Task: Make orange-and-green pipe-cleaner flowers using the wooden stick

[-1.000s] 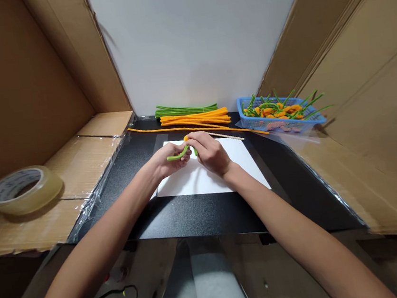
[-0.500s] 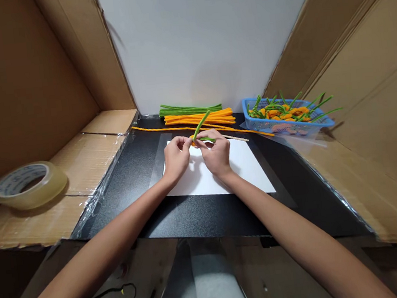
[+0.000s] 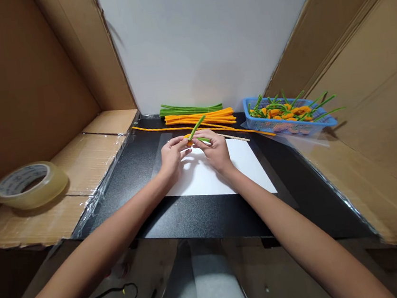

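Observation:
Between my two hands, above a white sheet of paper (image 3: 219,175), is a small orange-and-green pipe cleaner piece (image 3: 196,127). One green end sticks up to the right and another lies across by the right fingers. My left hand (image 3: 172,157) pinches the orange part from the left. My right hand (image 3: 216,151) grips it from the right, thumb and index finger close to the green stems. The fingers hide much of the orange part.
Behind the paper lie a green pipe cleaner bundle (image 3: 190,108), an orange bundle (image 3: 200,117) and long loose orange pipe cleaners (image 3: 153,129). A thin wooden stick (image 3: 235,138) rests nearby. At right, a blue basket (image 3: 270,124) holds several orange-green pieces. A tape roll (image 3: 29,187) sits left on cardboard.
The orange part shows more between my fingers, and the piece has shifted slightly left with its green stem tilted further over. My left hand's lower fingers have loosened a little.

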